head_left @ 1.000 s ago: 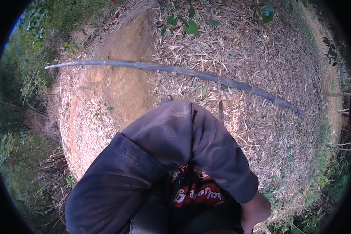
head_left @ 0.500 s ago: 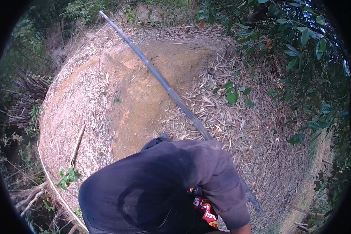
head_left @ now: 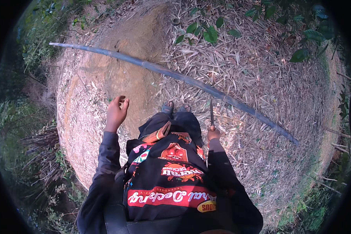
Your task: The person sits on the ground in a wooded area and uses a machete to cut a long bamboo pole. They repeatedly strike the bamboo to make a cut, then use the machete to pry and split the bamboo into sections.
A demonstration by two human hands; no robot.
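Observation:
My right hand (head_left: 213, 134) is closed round the handle of a knife with a long dark blade (head_left: 211, 112), its tip pointing away from me toward the pole. A long grey bamboo pole (head_left: 171, 73) lies across the ground in front of my feet, slanting from far left to near right. My left hand (head_left: 117, 113) is raised in the air at the left, empty, fingers loosely bent and thumb apart. It touches nothing. At my waist hangs a tan, wooden-looking piece (head_left: 157, 132); what it is I cannot make out.
Dry bamboo leaves (head_left: 253, 74) litter the ground around a bare earth patch (head_left: 134, 35). Leafy branches (head_left: 304, 39) overhang at the upper right. A heap of cut sticks (head_left: 45, 150) lies at the left. A short hollow stub (head_left: 176, 21) stands near the top.
My body has straightened from a bent posture and both hands have come into view, the right with the knife. The pole appears turned in the picture and now lies more crosswise.

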